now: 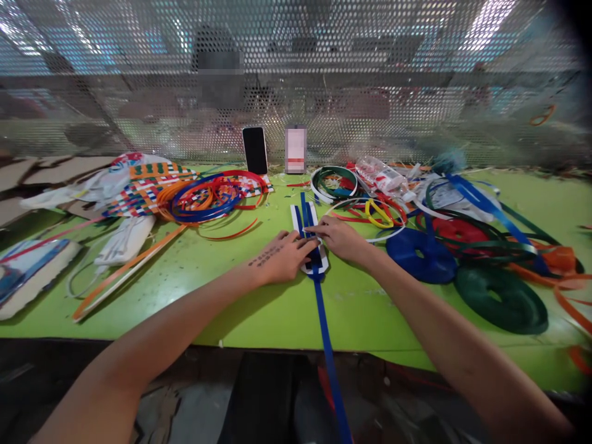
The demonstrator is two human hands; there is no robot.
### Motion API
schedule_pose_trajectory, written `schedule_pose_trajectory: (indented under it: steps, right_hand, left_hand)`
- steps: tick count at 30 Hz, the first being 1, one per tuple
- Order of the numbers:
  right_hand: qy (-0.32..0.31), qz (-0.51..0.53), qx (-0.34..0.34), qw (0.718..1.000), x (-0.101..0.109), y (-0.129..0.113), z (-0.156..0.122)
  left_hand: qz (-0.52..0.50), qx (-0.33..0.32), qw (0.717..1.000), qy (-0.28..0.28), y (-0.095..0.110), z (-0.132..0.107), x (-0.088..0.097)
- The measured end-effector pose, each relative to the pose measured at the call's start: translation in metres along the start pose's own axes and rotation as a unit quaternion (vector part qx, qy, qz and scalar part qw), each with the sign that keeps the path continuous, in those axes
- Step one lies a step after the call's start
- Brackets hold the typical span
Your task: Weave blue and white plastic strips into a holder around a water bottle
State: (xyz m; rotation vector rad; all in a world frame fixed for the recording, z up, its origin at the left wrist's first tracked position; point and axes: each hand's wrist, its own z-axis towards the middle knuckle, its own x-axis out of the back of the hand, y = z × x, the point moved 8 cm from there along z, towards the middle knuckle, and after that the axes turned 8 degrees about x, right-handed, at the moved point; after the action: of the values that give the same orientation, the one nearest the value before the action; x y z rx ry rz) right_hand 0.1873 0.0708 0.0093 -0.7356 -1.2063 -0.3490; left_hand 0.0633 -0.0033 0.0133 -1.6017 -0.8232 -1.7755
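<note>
A narrow piece of blue and white plastic strapping (322, 266) lies lengthwise on the green table, its white strip bent in a U around blue strips. My left hand (287, 256) is closed on its left side, fingers bent over the middle. From the right, my right hand (341, 239) pinches at the same spot, its index finger stretched across the strips. The fingertips of both hands meet and hide part of the weave. A long blue strap (326, 333) runs from the near end over the table edge towards me.
Left are coiled orange and blue straps (185, 213), a checkered woven piece (134, 197) and a white power strip (124, 240). Right lie a blue roll (416, 256) and a green roll (502, 299). Two phones, one black (254, 151), lean on the perforated metal screen (333, 98).
</note>
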Motion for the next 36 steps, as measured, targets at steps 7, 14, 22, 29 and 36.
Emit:
schedule_pose_trajectory:
  steps: [7, 14, 22, 29, 36]
  right_hand:
    - [0.015, -0.041, 0.007, 0.999, -0.004, -0.001, 0.001]
    - [0.006, -0.074, 0.006, 0.997, -0.004, -0.004, 0.001]
    - [0.017, -0.072, 0.011, 0.997, -0.006, -0.004, 0.001]
    - [0.029, -0.045, 0.012, 0.998, -0.005, -0.002, 0.0]
    - [0.022, -0.08, 0.016, 0.996, -0.007, -0.003, -0.001]
  left_hand:
    - [0.0, 0.002, 1.0, 0.025, 0.002, 0.0, 0.0]
    - [0.01, 0.038, 0.998, 0.05, -0.002, -0.003, 0.004]
    - [0.058, 0.087, 0.993, 0.063, -0.008, -0.008, 0.008]
    - [0.062, 0.1, 0.991, 0.056, -0.012, -0.009, 0.008]
    - [0.069, 0.096, 0.991, 0.06, -0.01, -0.009, 0.008]
